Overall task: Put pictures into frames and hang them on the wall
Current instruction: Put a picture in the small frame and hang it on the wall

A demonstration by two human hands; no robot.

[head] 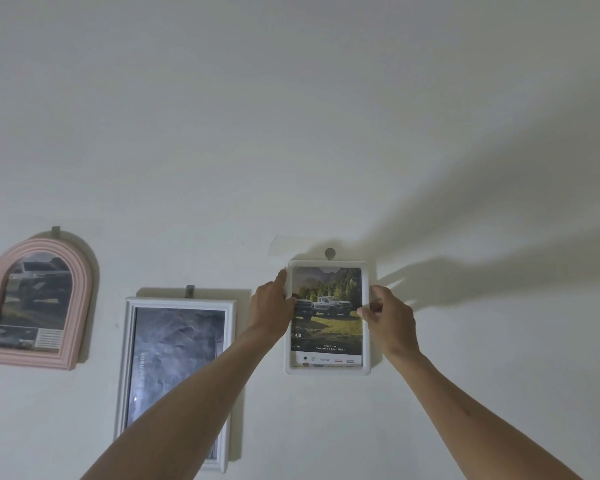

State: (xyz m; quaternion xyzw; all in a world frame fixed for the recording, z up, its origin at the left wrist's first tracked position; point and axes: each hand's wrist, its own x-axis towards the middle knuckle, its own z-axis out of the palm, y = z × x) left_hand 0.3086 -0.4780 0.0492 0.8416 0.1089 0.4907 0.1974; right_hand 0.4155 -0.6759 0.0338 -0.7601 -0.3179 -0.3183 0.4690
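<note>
Up on the wall point(326, 116), both hands grasp a small white frame point(328, 369) with a truck picture point(329, 306), hung just under a round hook point(330, 253). The left hand point(271, 306) grips its left edge, the right hand point(390, 315) pinches its right edge. To the left hang a tall white frame point(129, 358) and a pink arched frame point(80, 296).

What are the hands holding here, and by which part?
Both hands grip the small white frame with the truck picture: left hand on its left edge, right hand on its right edge, both in the upper half, just under the wall hook.
</note>
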